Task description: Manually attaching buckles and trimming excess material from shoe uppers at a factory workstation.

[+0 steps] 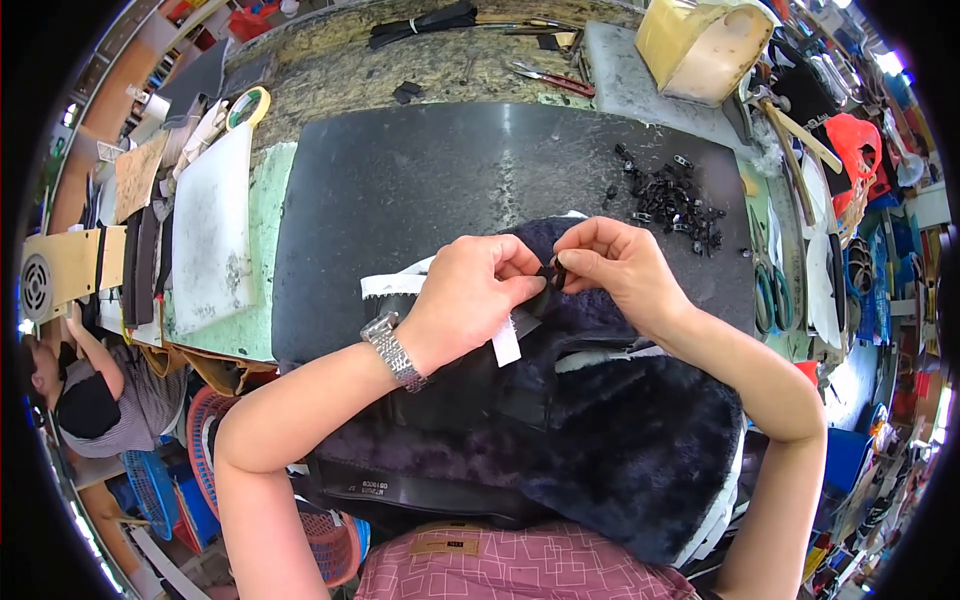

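A dark, fur-lined leather piece (630, 440) lies across my lap and the near edge of the black work mat, its plush side partly turned up. At its far edge my left hand (475, 295) is closed, thumb and forefinger pinching a dark strip. Touching it from the right, my right hand (620, 268) pinches a small black part, apparently a zipper slider; the fingertips hide most of it. A white tag (507, 343) hangs below my left fingers. White-edged material (393, 284) sticks out left of that hand. Beyond my right hand lies a heap of small black zipper sliders (675, 200).
The black mat (400, 170) covers the bench's middle. Red-handled snips (553, 78) lie at the back, near a yellowish block (705, 50). Teal-handled scissors (770, 290) and a hammer (800, 135) are at right. A white board (213, 230) and tape roll (248, 108) sit left; another person (105, 390) is beyond.
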`<action>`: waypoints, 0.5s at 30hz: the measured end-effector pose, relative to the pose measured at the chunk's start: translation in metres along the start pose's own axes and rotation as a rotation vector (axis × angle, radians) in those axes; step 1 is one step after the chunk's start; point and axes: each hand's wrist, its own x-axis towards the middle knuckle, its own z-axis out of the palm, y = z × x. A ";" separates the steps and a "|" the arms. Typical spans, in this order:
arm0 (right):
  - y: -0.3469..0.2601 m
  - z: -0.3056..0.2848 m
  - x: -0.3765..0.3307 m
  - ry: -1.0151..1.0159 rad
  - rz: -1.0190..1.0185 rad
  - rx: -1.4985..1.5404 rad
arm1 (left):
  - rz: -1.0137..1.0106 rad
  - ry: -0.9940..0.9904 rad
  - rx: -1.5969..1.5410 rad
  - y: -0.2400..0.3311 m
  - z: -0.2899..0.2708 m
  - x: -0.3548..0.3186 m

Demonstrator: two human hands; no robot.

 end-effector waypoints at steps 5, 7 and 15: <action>0.000 0.004 -0.001 -0.041 -0.040 -0.042 | 0.057 0.045 0.017 -0.002 0.001 0.000; 0.001 0.005 -0.001 -0.053 -0.025 -0.019 | 0.041 0.056 -0.014 -0.003 0.001 0.000; 0.001 0.008 -0.001 -0.132 -0.078 -0.099 | 0.007 -0.010 -0.088 -0.007 0.000 0.003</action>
